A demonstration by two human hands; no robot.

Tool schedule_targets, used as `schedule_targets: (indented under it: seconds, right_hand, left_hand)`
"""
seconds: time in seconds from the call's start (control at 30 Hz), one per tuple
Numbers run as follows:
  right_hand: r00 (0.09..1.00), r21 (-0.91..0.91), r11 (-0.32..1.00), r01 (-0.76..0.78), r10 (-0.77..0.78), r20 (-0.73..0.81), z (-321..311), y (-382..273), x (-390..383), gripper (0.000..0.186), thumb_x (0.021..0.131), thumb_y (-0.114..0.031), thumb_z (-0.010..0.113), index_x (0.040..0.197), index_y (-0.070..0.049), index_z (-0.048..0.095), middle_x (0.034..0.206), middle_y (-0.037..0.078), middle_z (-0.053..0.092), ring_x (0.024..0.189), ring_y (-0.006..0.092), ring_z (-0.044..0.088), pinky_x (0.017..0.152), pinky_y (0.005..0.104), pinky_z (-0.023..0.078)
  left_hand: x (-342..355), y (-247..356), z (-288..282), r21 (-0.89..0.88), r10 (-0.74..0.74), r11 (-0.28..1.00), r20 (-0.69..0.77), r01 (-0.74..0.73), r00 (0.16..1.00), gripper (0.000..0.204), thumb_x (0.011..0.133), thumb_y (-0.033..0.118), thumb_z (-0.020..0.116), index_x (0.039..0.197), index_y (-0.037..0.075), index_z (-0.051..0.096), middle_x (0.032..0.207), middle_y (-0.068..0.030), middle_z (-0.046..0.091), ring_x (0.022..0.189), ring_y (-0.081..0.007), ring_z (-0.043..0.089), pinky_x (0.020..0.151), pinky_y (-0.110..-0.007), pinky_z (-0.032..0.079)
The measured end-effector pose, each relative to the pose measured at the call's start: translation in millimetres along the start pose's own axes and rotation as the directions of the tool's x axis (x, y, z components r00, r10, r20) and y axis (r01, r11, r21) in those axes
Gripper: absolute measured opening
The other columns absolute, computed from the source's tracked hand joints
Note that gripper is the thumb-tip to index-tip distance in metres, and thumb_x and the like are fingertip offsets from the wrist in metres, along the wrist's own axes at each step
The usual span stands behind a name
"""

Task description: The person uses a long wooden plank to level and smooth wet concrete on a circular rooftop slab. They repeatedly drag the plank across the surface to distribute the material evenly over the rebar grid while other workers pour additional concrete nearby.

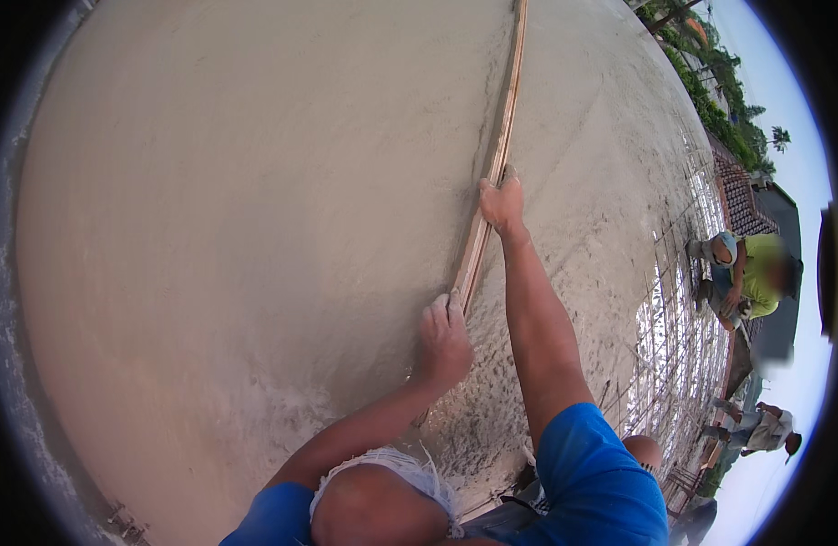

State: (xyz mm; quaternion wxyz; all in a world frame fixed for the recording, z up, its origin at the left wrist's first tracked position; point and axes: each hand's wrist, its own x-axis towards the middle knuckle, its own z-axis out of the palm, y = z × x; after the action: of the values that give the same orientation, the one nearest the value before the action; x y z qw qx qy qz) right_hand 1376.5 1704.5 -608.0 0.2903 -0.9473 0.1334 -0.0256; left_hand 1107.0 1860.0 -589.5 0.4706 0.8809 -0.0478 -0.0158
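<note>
A long, narrow wooden board [510, 86] rests on edge or flat, I cannot tell which, across wet grey concrete [255, 200]. My left hand [444, 338] is closed around its near end, with the fingers over the top. Farther along the board, my right hand [503, 202] grips it too, the arm stretched out. Both hands are smeared with grey cement. To the board's left the concrete looks smooth; on its right, and close to my knees, the surface is rougher and lumpy.
My bare knee [378, 505] shows through torn fabric at the bottom. On the right lies a grid of reinforcing bars [660, 337] over a shiny sheet. A person in a yellow-green shirt [763, 273] crouches beyond it, and another person [765, 429] stands lower right.
</note>
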Motion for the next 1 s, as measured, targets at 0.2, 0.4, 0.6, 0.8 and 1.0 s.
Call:
schedule_targets:
  seconds: [0.2, 0.4, 0.6, 0.8, 1.0]
  right_hand:
    - [0.952, 0.089, 0.952, 0.294, -0.283, -0.119, 29, -22, -18, 0.052, 0.086, -0.022, 0.072, 0.125, 0.011, 0.061, 0.114, 0.038, 0.069, 0.109, 0.0530, 0.068, 0.095, 0.0521, 0.055]
    - [0.992, 0.044, 0.994, 0.096, -0.099, 0.075, 41, -48, 25, 0.056, 0.086, -0.024, 0.072, 0.127, 0.012, 0.060, 0.116, 0.037, 0.068, 0.111, 0.0518, 0.067, 0.097, 0.0525, 0.054]
    - [0.958, 0.124, 0.952, 0.280, -0.286, 0.036, 67, -92, -1, 0.055, 0.086, -0.024, 0.071, 0.122, 0.015, 0.062, 0.105, 0.035, 0.071, 0.101, 0.0460, 0.071, 0.089, 0.0499, 0.056]
    - [0.958, 0.015, 0.975, 0.221, -0.220, 0.183, 86, -143, 16, 0.061, 0.086, -0.026, 0.072, 0.128, 0.016, 0.059, 0.110, 0.038, 0.070, 0.107, 0.0509, 0.070, 0.093, 0.0520, 0.056]
    - [0.899, 0.093, 0.903, 0.419, -0.427, 0.099, 107, -151, 3, 0.055, 0.086, -0.025, 0.072, 0.125, 0.013, 0.062, 0.106, 0.035, 0.072, 0.104, 0.0466, 0.072, 0.090, 0.0505, 0.056]
  left_hand:
    - [-23, -5, 4, 0.017, -0.059, 0.998, -0.104, 0.061, 0.993, 0.070, 0.080, -0.003, 0.059, 0.148, -0.014, 0.042, 0.140, -0.0316, 0.046, 0.124, -0.0490, 0.047, 0.108, -0.056, 0.039]
    - [14, -11, -24, 0.001, -0.020, 1.000, -0.139, 0.021, 0.990, 0.072, 0.078, -0.004, 0.059, 0.148, -0.014, 0.042, 0.140, -0.0331, 0.045, 0.124, -0.0501, 0.047, 0.109, -0.057, 0.037]
    - [-3, -23, -31, -0.004, -0.112, 0.994, -0.191, 0.114, 0.975, 0.075, 0.078, -0.003, 0.062, 0.149, -0.014, 0.040, 0.141, -0.0319, 0.043, 0.127, -0.0493, 0.044, 0.112, -0.056, 0.036]
    - [20, -43, -55, 0.010, -0.120, 0.992, -0.233, 0.126, 0.965, 0.082, 0.076, -0.004, 0.064, 0.152, -0.015, 0.036, 0.141, -0.0316, 0.042, 0.128, -0.0493, 0.043, 0.114, -0.056, 0.034]
    - [11, -43, -60, 0.032, -0.148, 0.986, -0.294, 0.165, 0.944, 0.079, 0.078, 0.000, 0.068, 0.150, -0.015, 0.039, 0.142, -0.0302, 0.044, 0.123, -0.0461, 0.047, 0.108, -0.053, 0.039]
